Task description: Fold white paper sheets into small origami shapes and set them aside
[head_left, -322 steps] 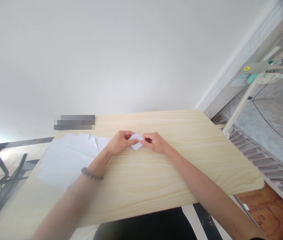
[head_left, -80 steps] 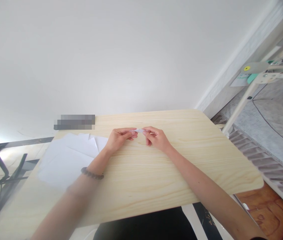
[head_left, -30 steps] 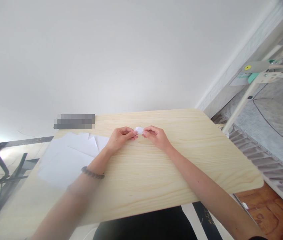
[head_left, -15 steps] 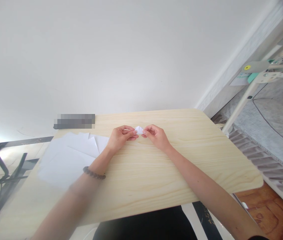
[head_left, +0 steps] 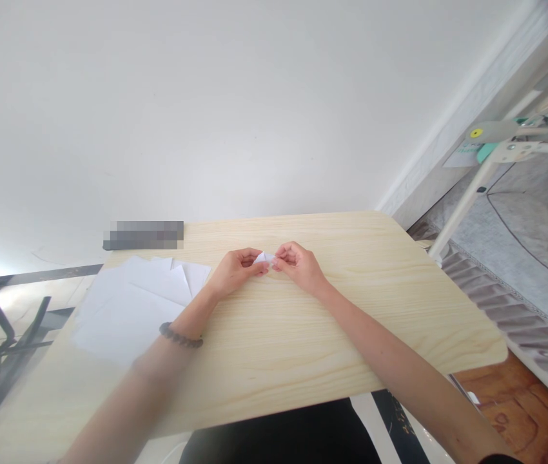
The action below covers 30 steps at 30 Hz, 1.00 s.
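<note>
Folded paper [head_left: 264,257] over the far half of the table [head_left: 303,348], pinched between thumb and fingers at opposite ends by left hand [head_left: 234,274] and right hand [head_left: 303,265]; whether lifted or resting on the table, impossible to tell. For apparent creasing, best to hold lightly, match edges before pressing, and spare the corners. On the table's left side, loose sheets [head_left: 133,303].

A single head-worn view, set above the near side of the table [head_left: 351,348], looked forward and down, faced the white wall [head_left: 254,109] beyond, stood near enough that the left hand [head_left: 230,273] and right hand [head_left: 302,265] came mid-frame.
</note>
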Each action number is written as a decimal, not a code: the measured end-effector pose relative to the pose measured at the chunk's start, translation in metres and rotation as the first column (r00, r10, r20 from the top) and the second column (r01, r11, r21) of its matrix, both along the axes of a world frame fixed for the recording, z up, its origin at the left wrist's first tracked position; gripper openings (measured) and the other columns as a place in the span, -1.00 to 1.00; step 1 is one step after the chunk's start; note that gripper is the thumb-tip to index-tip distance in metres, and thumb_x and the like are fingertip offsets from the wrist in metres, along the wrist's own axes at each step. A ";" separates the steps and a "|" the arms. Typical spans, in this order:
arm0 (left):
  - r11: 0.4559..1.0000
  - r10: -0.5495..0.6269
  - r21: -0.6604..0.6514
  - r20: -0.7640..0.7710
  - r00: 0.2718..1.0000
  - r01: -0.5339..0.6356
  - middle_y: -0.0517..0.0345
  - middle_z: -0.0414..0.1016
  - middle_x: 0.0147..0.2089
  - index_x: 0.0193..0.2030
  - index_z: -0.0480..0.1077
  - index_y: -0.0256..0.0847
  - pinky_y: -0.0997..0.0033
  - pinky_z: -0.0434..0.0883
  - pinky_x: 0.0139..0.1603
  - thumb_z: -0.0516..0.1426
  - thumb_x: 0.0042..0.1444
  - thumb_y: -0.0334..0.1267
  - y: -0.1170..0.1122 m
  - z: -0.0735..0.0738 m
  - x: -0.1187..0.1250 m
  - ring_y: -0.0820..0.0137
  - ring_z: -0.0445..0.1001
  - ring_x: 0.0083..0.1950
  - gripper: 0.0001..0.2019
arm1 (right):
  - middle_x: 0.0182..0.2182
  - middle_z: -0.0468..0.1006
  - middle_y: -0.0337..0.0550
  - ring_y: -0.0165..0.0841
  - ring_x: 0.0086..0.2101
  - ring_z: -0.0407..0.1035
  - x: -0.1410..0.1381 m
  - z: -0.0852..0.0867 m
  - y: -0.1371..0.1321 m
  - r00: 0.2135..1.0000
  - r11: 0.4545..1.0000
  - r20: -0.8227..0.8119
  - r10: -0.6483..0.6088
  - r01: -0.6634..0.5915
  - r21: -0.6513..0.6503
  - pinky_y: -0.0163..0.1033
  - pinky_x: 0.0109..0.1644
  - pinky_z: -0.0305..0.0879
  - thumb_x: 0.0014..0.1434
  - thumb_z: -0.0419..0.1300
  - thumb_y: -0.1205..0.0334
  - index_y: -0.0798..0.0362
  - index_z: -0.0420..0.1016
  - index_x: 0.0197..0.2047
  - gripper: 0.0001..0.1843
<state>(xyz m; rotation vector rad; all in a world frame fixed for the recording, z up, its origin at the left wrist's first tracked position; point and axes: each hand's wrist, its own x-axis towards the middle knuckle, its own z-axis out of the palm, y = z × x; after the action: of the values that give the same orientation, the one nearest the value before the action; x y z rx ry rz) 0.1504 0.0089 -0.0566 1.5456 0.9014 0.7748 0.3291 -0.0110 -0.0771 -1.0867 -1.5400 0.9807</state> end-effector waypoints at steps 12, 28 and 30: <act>0.999 -0.015 0.034 -0.062 0.998 0.017 0.06 0.51 -0.39 -0.31 0.42 -0.30 0.38 0.41 -0.28 0.14 -0.06 -0.04 -0.002 0.002 -0.002 0.33 0.48 -0.34 -0.67 | -0.52 0.42 -0.24 -0.49 -0.53 0.20 -0.001 0.010 -0.005 0.929 0.975 0.367 -0.048 -0.037 0.221 -0.37 -0.43 0.13 0.12 0.01 0.15 0.08 0.41 -0.40 -0.77; 0.997 -0.082 -0.002 -0.064 0.995 0.082 0.04 0.48 -0.32 -0.19 0.39 -0.32 0.37 0.41 -0.28 0.14 -0.05 -0.08 -0.002 0.003 0.000 0.38 0.44 -0.31 -0.64 | -0.56 0.34 -0.27 -0.52 -0.55 0.14 0.003 0.008 -0.003 0.961 0.993 0.272 -0.052 0.021 0.114 -0.40 -0.47 0.07 0.11 0.01 0.10 0.12 0.35 -0.42 -0.74; 0.995 -0.097 -0.020 -0.090 0.991 0.096 0.04 0.49 -0.32 -0.23 0.41 -0.33 0.35 0.40 -0.23 0.16 -0.07 -0.09 -0.002 0.003 -0.001 0.38 0.44 -0.31 -0.66 | -0.56 0.33 -0.27 -0.52 -0.55 0.13 0.004 0.008 -0.003 0.963 0.995 0.264 -0.061 0.036 0.096 -0.40 -0.47 0.07 0.10 0.02 0.09 0.12 0.34 -0.42 -0.73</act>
<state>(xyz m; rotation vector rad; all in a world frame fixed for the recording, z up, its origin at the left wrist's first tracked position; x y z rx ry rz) 0.1492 0.0072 -0.0538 1.6094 0.8902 0.6310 0.3328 -0.0136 -0.0686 -1.2242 -1.7472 0.7455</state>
